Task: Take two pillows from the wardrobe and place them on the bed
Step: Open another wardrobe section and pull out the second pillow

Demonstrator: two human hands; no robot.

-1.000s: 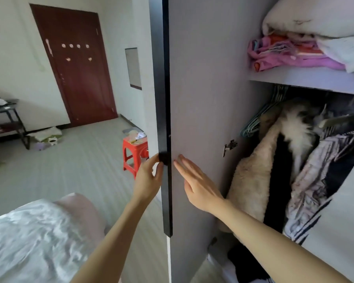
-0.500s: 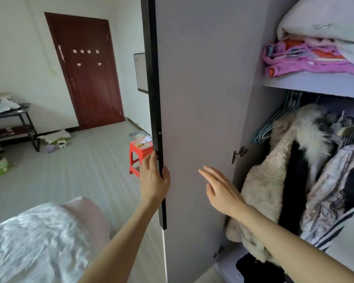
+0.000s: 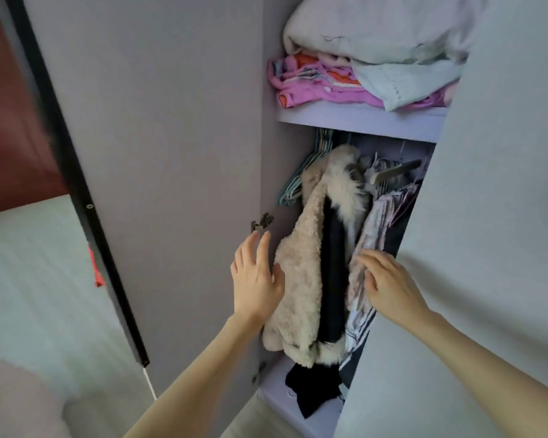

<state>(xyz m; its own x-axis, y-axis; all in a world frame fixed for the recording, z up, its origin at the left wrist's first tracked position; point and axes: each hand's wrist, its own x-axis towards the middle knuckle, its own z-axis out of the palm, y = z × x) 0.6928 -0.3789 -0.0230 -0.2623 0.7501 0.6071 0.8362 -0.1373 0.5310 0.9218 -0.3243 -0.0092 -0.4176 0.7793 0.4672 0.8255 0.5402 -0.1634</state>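
The wardrobe stands open, its left door [image 3: 159,159] swung wide. On the upper shelf [image 3: 358,120] lies a pile of folded bedding: a pale bulky pillow or quilt [image 3: 377,30] on top, a pink patterned cloth [image 3: 317,86] beneath. Below hang a cream fluffy coat [image 3: 301,279] and a pale patterned garment [image 3: 374,216]. My left hand [image 3: 257,279] reaches in with fingers straight, beside the coat's left edge. My right hand [image 3: 389,282] rests on the patterned garment, fingers loosely bent. Neither hand holds anything. The bed's corner [image 3: 16,403] shows at bottom left.
The right wardrobe door [image 3: 487,248] fills the right side, close to my right arm. Blue hangers [image 3: 301,175] hang at the rail's left end. Dark clothes [image 3: 314,390] lie on the wardrobe floor. A red stool [image 3: 96,267] peeks out behind the left door's black edge.
My left hand has let go of the door's edge and moved right, into the wardrobe. My right hand moved from the door's inside face onto the hanging clothes. The view turned right.
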